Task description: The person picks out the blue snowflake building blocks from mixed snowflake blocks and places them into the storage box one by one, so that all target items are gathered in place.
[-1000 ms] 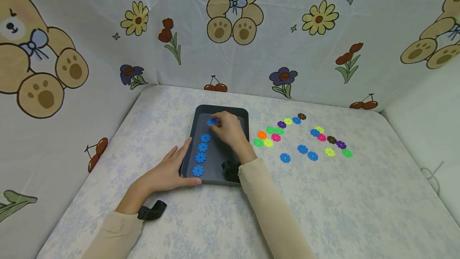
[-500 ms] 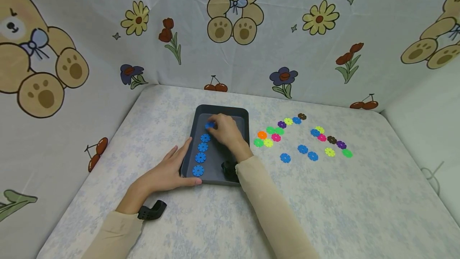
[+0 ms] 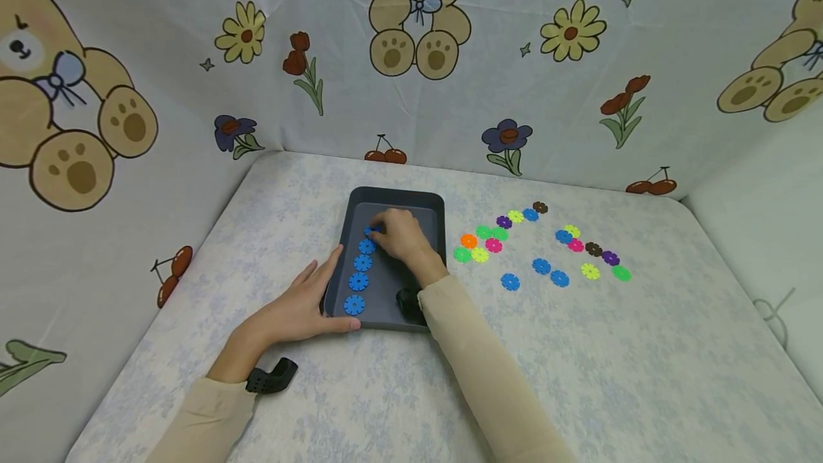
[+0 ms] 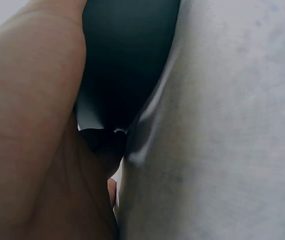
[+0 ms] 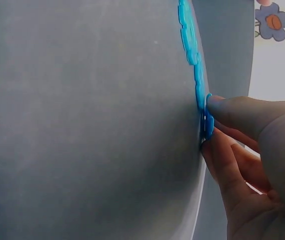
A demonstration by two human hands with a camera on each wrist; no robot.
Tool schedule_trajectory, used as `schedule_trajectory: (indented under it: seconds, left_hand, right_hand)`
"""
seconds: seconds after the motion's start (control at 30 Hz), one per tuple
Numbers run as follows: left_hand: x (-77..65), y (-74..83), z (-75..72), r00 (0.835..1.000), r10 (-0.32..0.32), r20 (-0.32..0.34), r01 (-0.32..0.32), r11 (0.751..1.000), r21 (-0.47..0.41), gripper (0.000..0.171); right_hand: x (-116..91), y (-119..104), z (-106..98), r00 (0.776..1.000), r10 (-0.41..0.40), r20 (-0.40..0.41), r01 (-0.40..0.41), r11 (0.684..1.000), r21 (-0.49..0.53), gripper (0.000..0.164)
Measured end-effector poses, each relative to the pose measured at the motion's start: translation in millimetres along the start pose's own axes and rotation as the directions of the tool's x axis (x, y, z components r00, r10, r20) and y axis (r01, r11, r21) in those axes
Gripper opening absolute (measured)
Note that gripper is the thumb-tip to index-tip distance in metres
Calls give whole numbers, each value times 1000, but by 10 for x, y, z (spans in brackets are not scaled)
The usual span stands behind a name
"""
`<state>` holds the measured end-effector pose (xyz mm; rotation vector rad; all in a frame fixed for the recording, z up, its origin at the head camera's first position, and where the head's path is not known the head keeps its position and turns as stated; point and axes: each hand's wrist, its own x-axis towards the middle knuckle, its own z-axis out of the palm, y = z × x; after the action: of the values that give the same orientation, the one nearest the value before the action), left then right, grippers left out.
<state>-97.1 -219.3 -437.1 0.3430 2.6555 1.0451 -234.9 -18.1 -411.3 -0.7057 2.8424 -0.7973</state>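
A dark grey tray [image 3: 411, 196] lies on the table with a row of blue notched discs [image 3: 358, 281] along its left side. My right hand [image 3: 405, 238] pinches one more blue disc [image 5: 210, 120] between thumb and fingers, at the far end of that row; the right wrist view has it right against the last disc. In the head view, fingers partly cover this disc. My left hand [image 3: 298, 309] rests on the tray's near left corner, fingers along the outer side and thumb over the front rim. The left wrist view mostly holds the palm and the tray's dark side [image 4: 127, 60].
Right of the tray, loose discs in several colours are scattered on the table, among them an orange disc [image 3: 469, 241], a brown disc [image 3: 594, 249] and a blue disc [image 3: 511, 282]. A patterned cloth [image 3: 418, 113] stands behind the table.
My right hand has moved slightly toward me and left, bringing the pinched blue disc down to the end of the row. The left hand has stayed on the tray.
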Motion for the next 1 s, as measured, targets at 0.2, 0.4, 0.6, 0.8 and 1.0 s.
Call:
schedule_trajectory:
  seconds: [0.2,0.4,0.6,0.8,1.0]
  left_hand:
    - [-1,14,-5,1000,2,4,-2,1000,-2,130]
    - [-4,21,-6,1000,-3,4,3,1000,-4,130]
    - [-2,16,-6,1000,-2,3,2,1000,-7,130]
    - [-1,11,1,1000,-2,3,2,1000,-7,130]
    - [-4,14,0,1000,-4,3,4,1000,-3,130]
  right_hand:
    - [3,2,3,1000,-5,6,5,1000,4,25]
    - [1,6,-1,1000,-10,4,10,1000,5,24]
    - [-12,-1,-20,1000,-8,-3,8,1000,6,24]
    - [-55,-20,-74,999,-20,-27,20,1000,6,26]
    - [-139,-30,-157,997,-25,-66,28,998,49,28]
